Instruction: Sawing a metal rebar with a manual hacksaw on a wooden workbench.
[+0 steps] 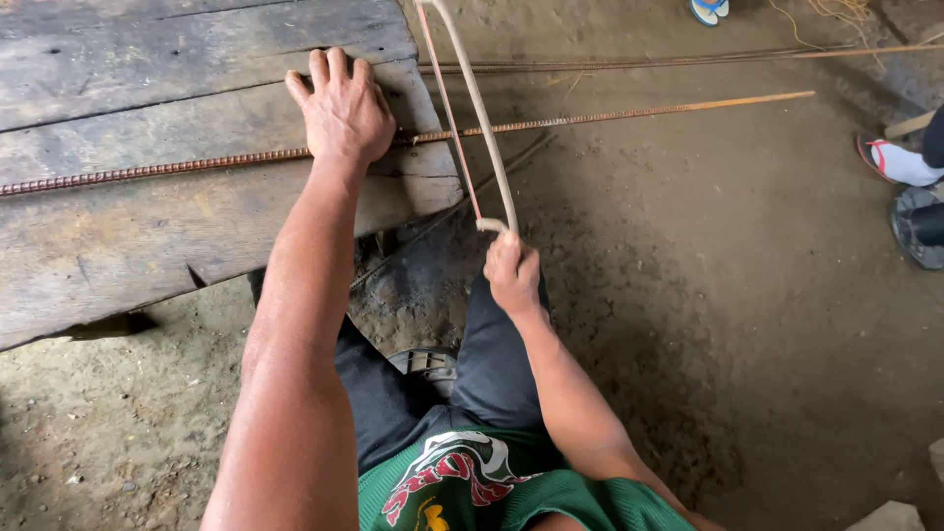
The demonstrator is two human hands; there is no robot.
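The worktop [147,88] is weathered grey plank wood, streaked darker along its grain and cracks. The ribbed rebar [590,116] lying across it is rust-brown, shading to brighter orange at its far tip. The hacksaw [482,128] has a pale, dull tan frame and a thin reddish-brown blade. The dirt floor [737,324] is brown, with a darker sooty patch below the plank edge. The trousers [492,364] are dark charcoal, and the shirt [551,497] is green with a red-and-white print (a spot of yellow too). A neighbour's sandal [875,157] is red-edged over a white sock; another sandal [708,10] is blue.
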